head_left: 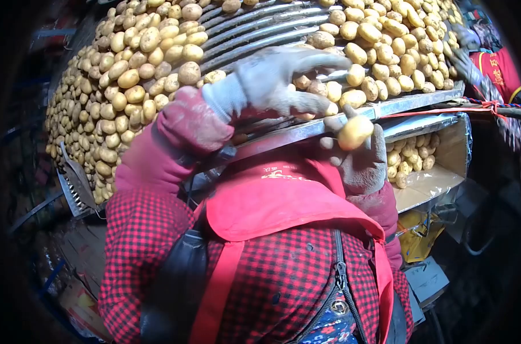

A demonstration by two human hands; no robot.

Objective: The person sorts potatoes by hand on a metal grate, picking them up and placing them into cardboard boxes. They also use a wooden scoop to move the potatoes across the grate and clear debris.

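Note:
My left hand, in a grey work glove, reaches across the near edge of the metal bar rack. Its fingers are spread over the potatoes there, and nothing shows gripped between them. Just beyond its fingertips, more potatoes lie against the rack's metal rim. My right hand, gloved too, is in front of that rim, close to my red apron. Its fingers are closed around one yellow potato, held up off the rack.
Potatoes are heaped on the left and far right of the rack. A cardboard box holding potatoes stands below the rim at right. A red cord runs along the edge. Another person's gloved hand and red garment show at far right.

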